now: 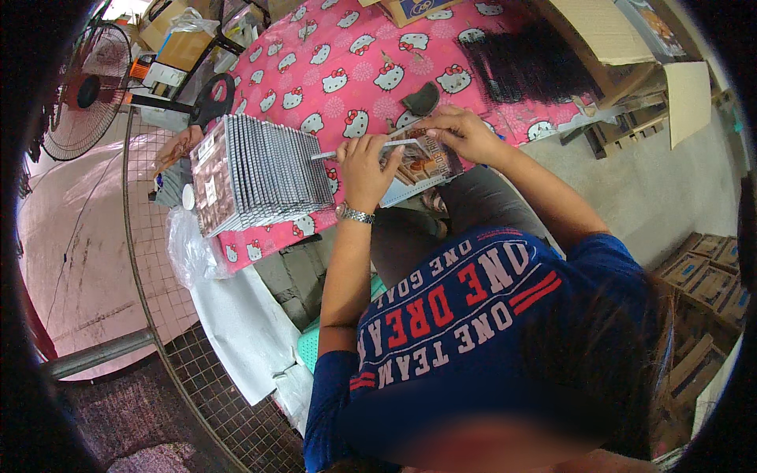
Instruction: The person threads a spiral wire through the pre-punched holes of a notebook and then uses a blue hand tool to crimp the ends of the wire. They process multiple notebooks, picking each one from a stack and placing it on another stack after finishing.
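A notebook (430, 167) with a brown picture cover lies tilted at the table's near edge, over my lap. Small punched holes run along its pale lower edge. My left hand (367, 167) is closed on a thin white strip (323, 155) that crosses the notebook's left side. At the notebook's upper right, my right hand (465, 135) has its fingers pinched together; what is between them is too small to make out. Left of my left hand rises a tall stack of spiral-bound notebooks (276, 169). A dark green, curved piece (420, 98) lies just beyond the notebook.
A pink patterned cloth (331, 59) covers the table. Many thin black wires or strands (528, 67) lie at its far right. Open cardboard boxes (607, 39) stand beyond them. A fan (87, 91) is at far left, a clear plastic bag (193, 248) below the stack.
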A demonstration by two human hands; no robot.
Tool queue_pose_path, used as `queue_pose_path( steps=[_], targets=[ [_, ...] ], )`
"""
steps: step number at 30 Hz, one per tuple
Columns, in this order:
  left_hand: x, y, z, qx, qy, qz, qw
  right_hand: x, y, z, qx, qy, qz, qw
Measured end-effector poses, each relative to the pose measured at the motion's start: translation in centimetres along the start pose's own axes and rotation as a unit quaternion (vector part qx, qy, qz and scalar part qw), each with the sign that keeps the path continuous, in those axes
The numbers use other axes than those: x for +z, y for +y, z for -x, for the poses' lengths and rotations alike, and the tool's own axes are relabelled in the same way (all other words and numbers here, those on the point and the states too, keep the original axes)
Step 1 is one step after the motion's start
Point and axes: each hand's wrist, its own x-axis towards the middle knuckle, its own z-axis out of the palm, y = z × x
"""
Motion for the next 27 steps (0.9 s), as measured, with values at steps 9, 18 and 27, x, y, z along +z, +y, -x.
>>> queue_pose_path(
  steps=[9, 18, 27],
  targets=[
    [0.2, 0.0, 0.2, 0.0, 0.013, 0.006, 1.0, -0.2, -1.1, -0.6, -0.051, 0.005, -0.029, 0.998],
    [0.1, -0.2, 0.4, 0.009, 0.018, 0.004, 1.0, -0.6, -1.7, 0.1, -0.054, -0.043, -0.006, 0.998],
    [1.2, 2.5, 0.0, 0.036, 0.021, 0.001, 0.999, 0.8, -2.6, 0.9, -0.031, 0.072, -0.004, 0.997]
  ],
)
